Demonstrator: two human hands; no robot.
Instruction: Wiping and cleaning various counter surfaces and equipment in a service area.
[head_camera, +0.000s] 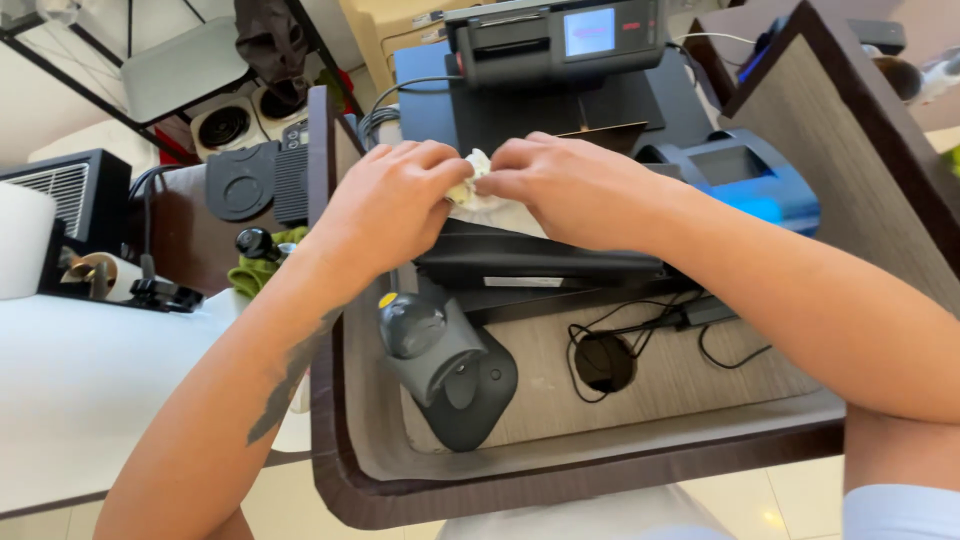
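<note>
On the far left, a white roll (22, 238) stood at the edge of a white table (90, 390), with a black box (70, 195) with a grille behind it and a small tape holder (95, 272) close by, all set back where they left the near part of the table free. Further in, a round black pad (238, 182) and a green cloth (262, 268) lay on a lower shelf beside the counter's dark side wall. Over the wooden counter (680, 380) the left hand (390, 205) was curled shut, its fingertips pinching a crumpled white tissue (478, 195), held above the devices rather than resting on them, so that both hands could work it freely. Below that hand a grey scanner (425, 340) sat tilted in its dark stand (475, 395), head up and toward the person, seemingly so it could be grabbed quickly. To its right a black round disc (604, 362) lay flat amid loose thin cables (640, 325), which trailed back under a black flat device (540, 262). The right hand (575, 190) met the left at the tissue, closed on its other side with the fingers bent over it; the two hands touched around it, so most of the tissue was hidden. Behind them a payment terminal (555, 40) with a small lit screen (589, 32) faced the person. At the right, a blue printer (745, 180) sat against the counter's raised wall, within reach.
</note>
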